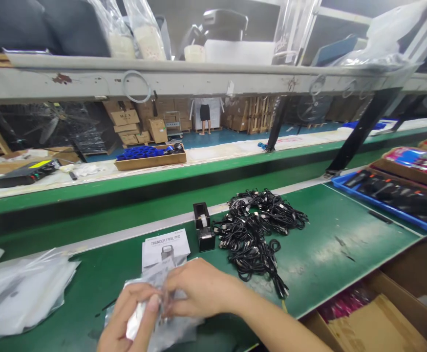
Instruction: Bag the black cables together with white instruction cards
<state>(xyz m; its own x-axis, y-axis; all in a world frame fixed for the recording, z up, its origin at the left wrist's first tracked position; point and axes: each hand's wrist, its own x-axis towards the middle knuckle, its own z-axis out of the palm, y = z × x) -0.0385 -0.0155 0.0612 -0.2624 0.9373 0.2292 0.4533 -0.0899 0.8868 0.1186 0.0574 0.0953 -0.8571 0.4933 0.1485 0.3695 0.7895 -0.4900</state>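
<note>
Left hand (131,318) and right hand (193,288) pinch plastic bag (155,281).

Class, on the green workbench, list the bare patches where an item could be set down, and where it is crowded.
Widest bare patch of the green workbench: between the heap of black coiled cables and the long blue plastic tray. Smaller: between the flat clear plastic bags and the white printed leaflet. Crowded: leaflet, black tape dispenser, cables.
</note>
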